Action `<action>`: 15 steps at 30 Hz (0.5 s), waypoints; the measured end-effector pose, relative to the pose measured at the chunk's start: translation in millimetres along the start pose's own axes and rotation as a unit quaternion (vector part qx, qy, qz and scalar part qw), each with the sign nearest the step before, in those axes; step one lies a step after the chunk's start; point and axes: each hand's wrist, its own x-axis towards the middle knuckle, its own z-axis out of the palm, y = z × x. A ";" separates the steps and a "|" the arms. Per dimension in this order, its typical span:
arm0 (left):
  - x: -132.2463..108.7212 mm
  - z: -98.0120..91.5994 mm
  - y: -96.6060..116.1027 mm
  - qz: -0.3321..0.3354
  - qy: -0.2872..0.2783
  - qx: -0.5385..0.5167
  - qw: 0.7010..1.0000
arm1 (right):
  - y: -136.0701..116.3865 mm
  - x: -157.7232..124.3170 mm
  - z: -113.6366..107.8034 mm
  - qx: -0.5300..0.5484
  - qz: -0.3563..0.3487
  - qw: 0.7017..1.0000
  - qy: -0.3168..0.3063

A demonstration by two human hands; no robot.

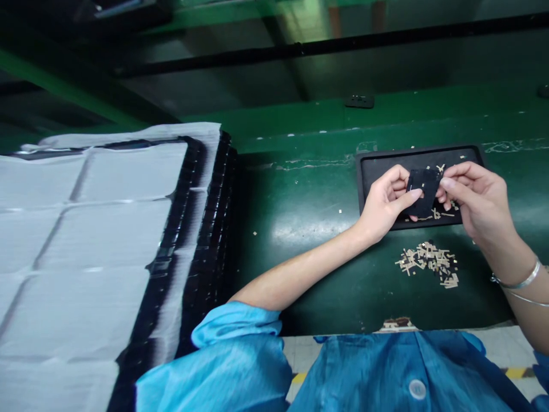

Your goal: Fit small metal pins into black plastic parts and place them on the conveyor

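My left hand [388,197] grips a thin black rectangular piece [422,183] by its left side, thumb on top. At its upper right edge, the thumb and fingertips of my right hand [478,197] are pinched together; a small pale strip [441,168] shows beside them, and I cannot tell how firmly they hold it. Both hands are over a shallow black tray [373,169] on the green table. Small pale scraps lie in the tray's lower right part. Just in front of it is a loose pile of pale and dark scraps [429,260].
To the left stands a tall stack of black trays [210,229] with white sheets [124,229] between and on top. A small flat black piece [359,102] lies at the back of the green table [300,200]. Tiny pale bits are scattered about.
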 end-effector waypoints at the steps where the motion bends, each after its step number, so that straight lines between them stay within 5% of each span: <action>1: 0.2 0.1 -0.1 -0.001 -0.003 -0.005 1.000 | -0.1 -0.3 0.1 0.003 -0.002 1.000 0.003; 15: 3.2 -0.2 0.2 -0.026 -0.062 0.023 0.997 | -7.1 -2.7 -3.3 0.044 0.007 0.997 -0.061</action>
